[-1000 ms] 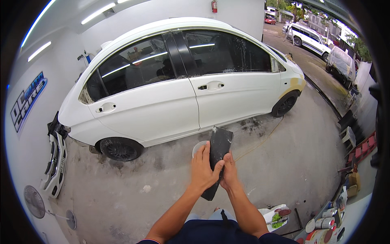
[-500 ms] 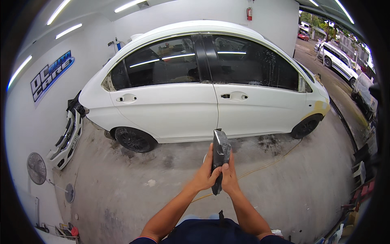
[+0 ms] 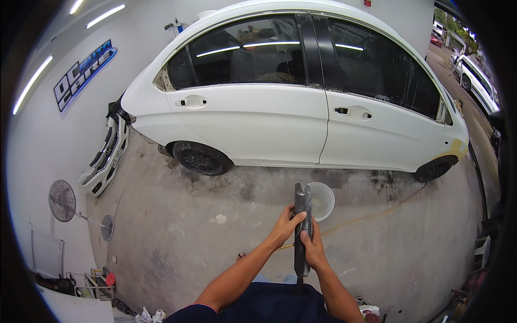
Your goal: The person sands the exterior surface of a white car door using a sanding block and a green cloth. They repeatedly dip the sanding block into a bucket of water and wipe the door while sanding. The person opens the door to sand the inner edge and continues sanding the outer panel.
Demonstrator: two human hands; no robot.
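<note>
Both my left hand [image 3: 286, 223] and my right hand [image 3: 313, 246] are closed round a long dark block [image 3: 299, 253] with whitish smears, held upright and edge-on in front of my body. My left thumb lies across its upper part, my right thumb lower down. Just beyond it on the floor, partly behind the block, stands a white bucket [image 3: 321, 201] with cloudy liquid. Past that is a white car [image 3: 253, 129], side-on, with its door handles removed and a yellowish patch near the front fender.
A loose bumper [image 3: 107, 156] leans by the left wall, near a fan [image 3: 62, 200]. A yellow hose [image 3: 366, 218] crosses the concrete floor [image 3: 177, 242]. Clutter [image 3: 94, 285] lines the lower left; a plastic chair [image 3: 481, 247] stands at the right. Outside is another white vehicle [image 3: 474, 83].
The block has turned from broad face to edge-on and sits further right and lower in view. The view has swung left and nearer the car; the bucket shows more.
</note>
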